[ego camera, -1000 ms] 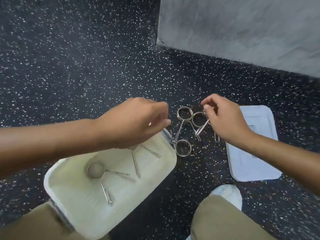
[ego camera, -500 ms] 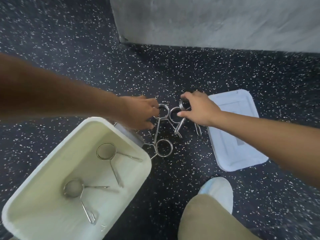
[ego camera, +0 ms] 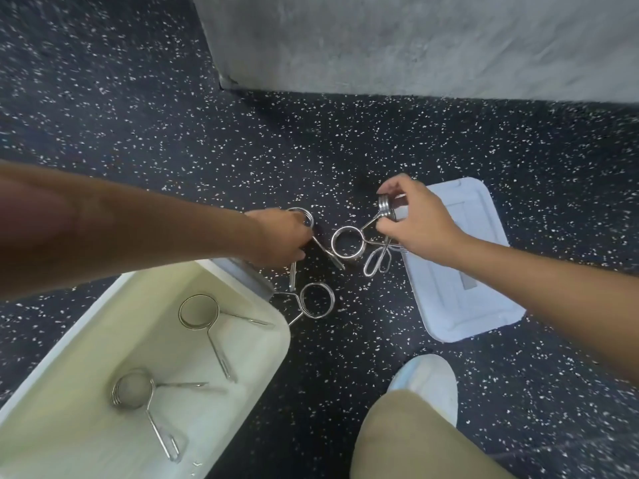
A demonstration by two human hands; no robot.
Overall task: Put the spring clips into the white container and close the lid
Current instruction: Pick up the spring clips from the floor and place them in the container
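Fingers (ego camera: 389,188) of right hand (ego camera: 415,219): pinched on the coil of one spring clip (ego camera: 385,209), lifted beside the lid (ego camera: 460,261). Left hand (ego camera: 276,236): closed over a second clip (ego camera: 304,216) on the floor (ego camera: 138,98). Two loose clips lie between the hands, near the white container (ego camera: 276,344); two more inside it.

Silver spring clips (ego camera: 347,243), white container (ego camera: 86,392), black white-speckled floor (ego camera: 138,108)
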